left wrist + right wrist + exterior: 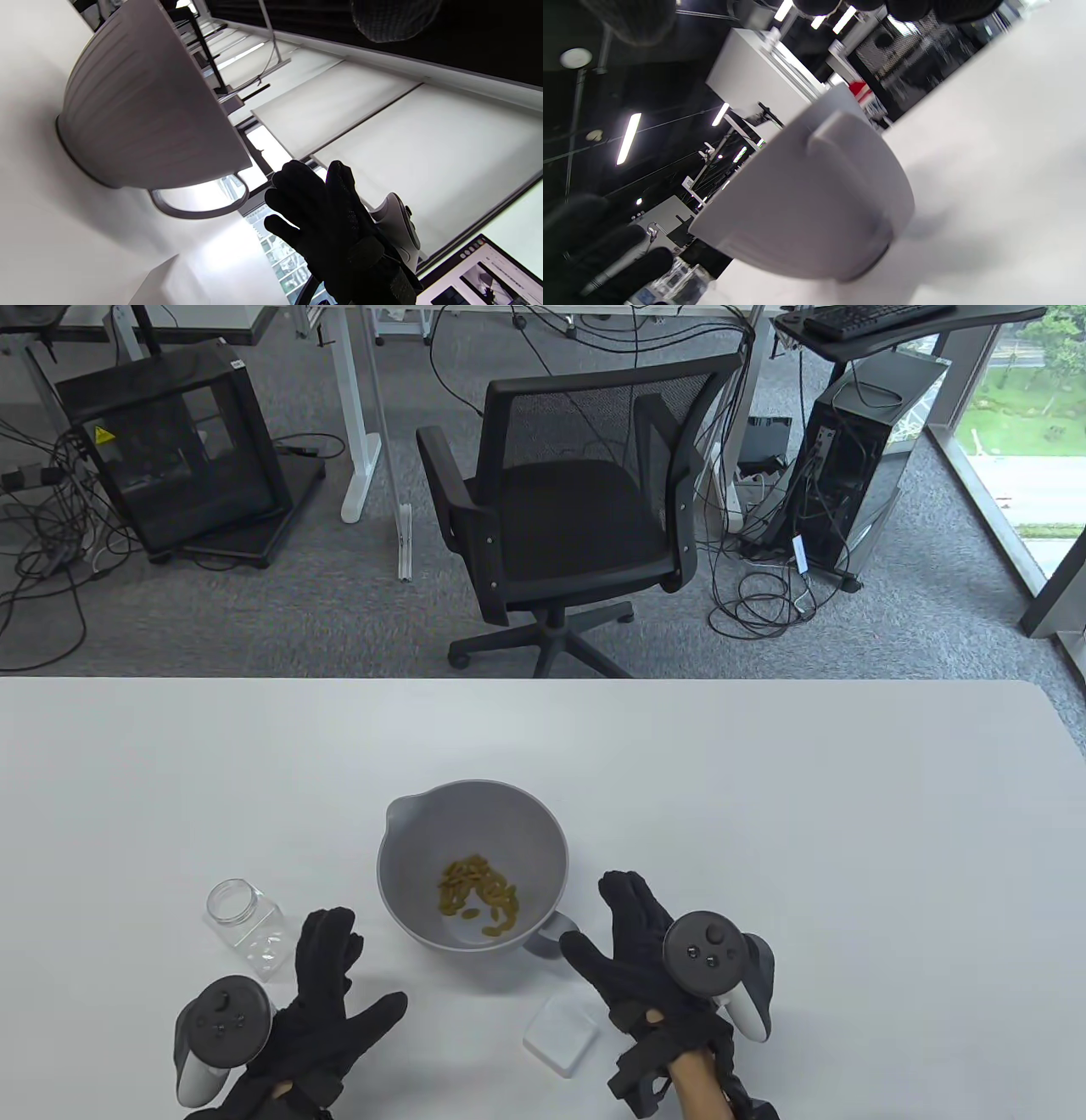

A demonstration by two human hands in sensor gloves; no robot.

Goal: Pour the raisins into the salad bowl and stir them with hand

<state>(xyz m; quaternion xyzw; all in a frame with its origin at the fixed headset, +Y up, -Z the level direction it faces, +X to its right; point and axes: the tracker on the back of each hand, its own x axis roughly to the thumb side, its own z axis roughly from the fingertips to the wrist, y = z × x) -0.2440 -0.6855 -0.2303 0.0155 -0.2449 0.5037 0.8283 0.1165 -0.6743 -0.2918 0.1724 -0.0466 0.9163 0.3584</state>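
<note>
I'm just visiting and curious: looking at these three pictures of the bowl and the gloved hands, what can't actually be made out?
- Raisins: seen only in the table view; in both wrist views the salad bowl wall hides its inside.
- Jar: whether any raisins remain is too small to tell.
- Left hand and right hand: wrists cut off by the bottom edge of the table view.
- White lid: partly cut off in the left wrist view.
- Right wrist view: blurred, background unclear.

Salad bowl [399, 874]: grey, round, deep, with pouring spout at far left rim and loop handle at near right; stands upright on the white worktop [764, 814]. Raisins [479, 895]: golden-yellow, small loose heap on the bowl's floor. Jar [246, 926]: clear plastic, square-sided, open-mouthed, upright, just left of the bowl, apart from it. Lid [562, 1033]: white, square, flat on the worktop near the bowl's handle.
</note>
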